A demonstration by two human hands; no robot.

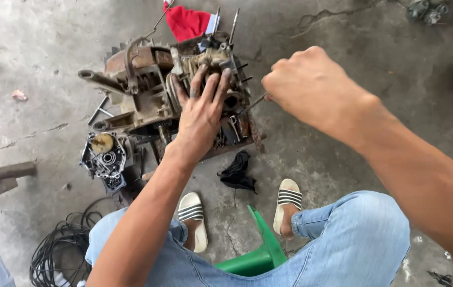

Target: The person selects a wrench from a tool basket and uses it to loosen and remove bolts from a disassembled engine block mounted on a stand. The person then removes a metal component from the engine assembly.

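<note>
Two bare hands at a rusty small engine (152, 85) on a cracked concrete floor (343, 32).

Seated over the floor on a green plastic stool (258, 250), in blue jeans and striped white slides (289, 199). Engine near the top centre, resting on a rusty metal base, finned cylinder toward the hands. Left hand (200, 114) laid flat on the cylinder (205, 64), fingers (211, 87) spread and greasy. Right hand (306, 87) just right of the engine, fingers curled tight around a thin metal tool (250, 105) whose tip reaches into the engine's side. Open crankcase cover (104, 154) lying beside the engine at lower left, gears showing inside. Coil of black cable (62, 244) at bottom left. Red cloth (186, 22) behind the engine; black rag (237, 172) before it.
</note>
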